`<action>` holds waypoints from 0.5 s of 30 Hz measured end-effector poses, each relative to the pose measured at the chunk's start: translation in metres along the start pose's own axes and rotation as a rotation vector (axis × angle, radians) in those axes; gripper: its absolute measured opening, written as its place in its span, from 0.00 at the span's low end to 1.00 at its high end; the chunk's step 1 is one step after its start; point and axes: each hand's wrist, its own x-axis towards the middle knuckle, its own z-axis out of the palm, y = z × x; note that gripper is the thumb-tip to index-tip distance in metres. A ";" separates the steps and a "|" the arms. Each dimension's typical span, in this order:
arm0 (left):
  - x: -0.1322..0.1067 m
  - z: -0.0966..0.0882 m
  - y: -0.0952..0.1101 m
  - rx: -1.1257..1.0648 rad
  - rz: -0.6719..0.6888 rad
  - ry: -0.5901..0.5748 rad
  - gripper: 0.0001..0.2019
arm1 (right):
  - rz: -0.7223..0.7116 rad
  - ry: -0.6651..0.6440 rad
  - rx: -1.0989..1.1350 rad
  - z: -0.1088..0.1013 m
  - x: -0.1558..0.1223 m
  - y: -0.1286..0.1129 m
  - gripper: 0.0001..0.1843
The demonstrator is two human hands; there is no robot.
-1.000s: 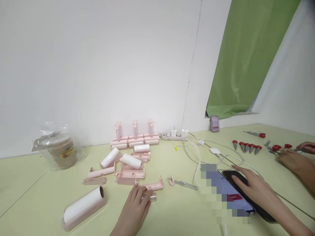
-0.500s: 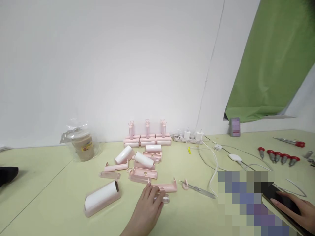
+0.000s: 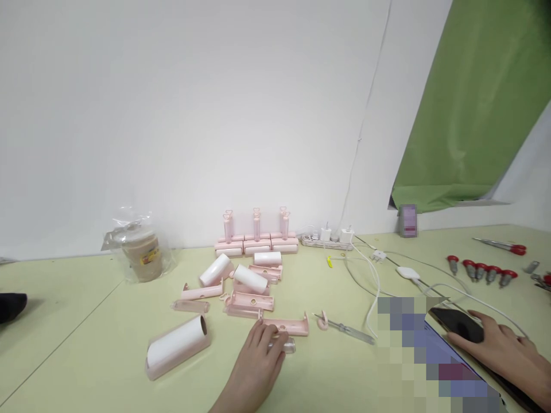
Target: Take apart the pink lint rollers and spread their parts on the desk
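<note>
My left hand (image 3: 257,358) lies palm down at the front of the lint roller parts, fingers spread and lightly bent. Its fingertips touch or hover over a pink roller holder (image 3: 290,327) and a clear handle (image 3: 287,345), which they partly cover. At the right, my right hand (image 3: 501,347) wraps round the edge of a dark phone (image 3: 458,324); blurred squares hide much of the area beside it. More pink holders (image 3: 252,300), clear handles (image 3: 190,306) and white paper rolls (image 3: 251,278) lie loosely behind my left hand. A large white roll (image 3: 177,346) rests to its left.
Several assembled pink lint rollers (image 3: 257,244) stand along the wall. A screwdriver (image 3: 350,332) lies near a small pink loop (image 3: 322,320). White cables (image 3: 375,281) run from a power strip (image 3: 326,243). Red-handled tools (image 3: 481,271) are at right, a bagged tub (image 3: 144,255) at left.
My right hand and the phone have moved left and further into view. My left hand stays at the same parts. The whole view has shifted slightly.
</note>
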 end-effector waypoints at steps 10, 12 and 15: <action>-0.001 0.003 -0.002 0.028 0.004 -0.034 0.14 | 0.164 -0.038 -0.013 -0.041 -0.039 -0.051 0.49; -0.001 0.003 -0.001 0.021 0.006 -0.032 0.14 | 0.173 -0.026 -0.011 -0.041 -0.041 -0.052 0.49; -0.001 0.002 -0.001 0.016 0.010 -0.029 0.14 | 0.103 0.068 0.017 -0.033 -0.036 -0.043 0.50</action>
